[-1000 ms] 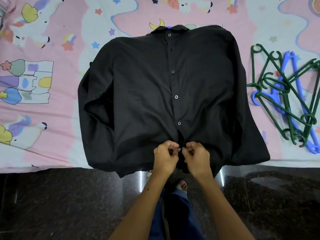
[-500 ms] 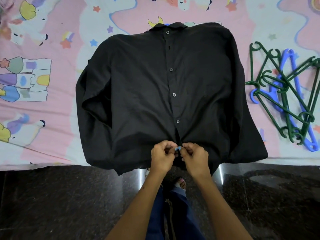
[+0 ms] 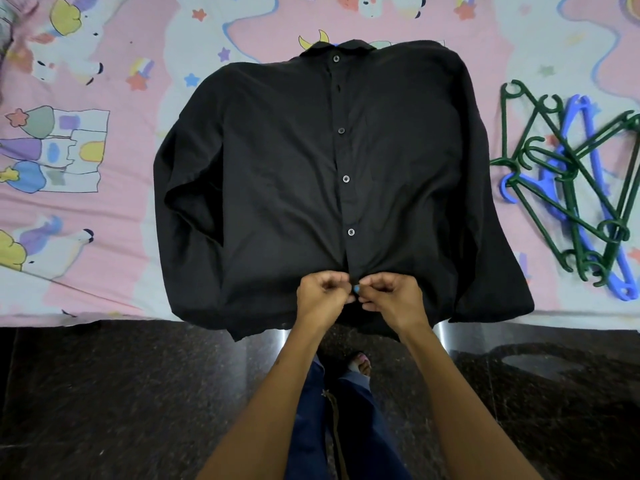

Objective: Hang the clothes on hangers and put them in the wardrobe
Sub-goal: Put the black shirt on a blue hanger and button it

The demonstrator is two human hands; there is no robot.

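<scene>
Nearest to me are my own legs in dark blue trousers [image 3: 346,420], standing on a dark speckled floor [image 3: 121,393], with the toes of one foot [image 3: 360,363] showing just under the edge of the bed.

My forearms reach forward to the bottom of the black shirt [image 3: 277,188]. My left hand [image 3: 322,299] and right hand [image 3: 393,299] sit knuckle to knuckle at the shirt's front placket, close to the hem. The fingers of both are curled in tight, and each hand pinches the black cloth on its own side of the button line; the fingertips almost meet in the middle. A small speck of light blue shows between them, too small for me to say what it is. I cannot tell whether a button sits under my fingers.

The shirt lies flat on the bed, front side up, collar away from me, hem hanging a little over the near edge. Four dark buttons run up the placket above my hands. Both sleeves are folded in along the sides.

Beneath it is a pink and pale blue bedsheet [image 3: 114,258] printed with stars, moons and cartoon animals.

To the right of the shirt, apart from it, a tangled heap of green hangers [image 3: 568,209] lies on the sheet, with a blue hanger [image 3: 585,133] mixed in among them.
</scene>
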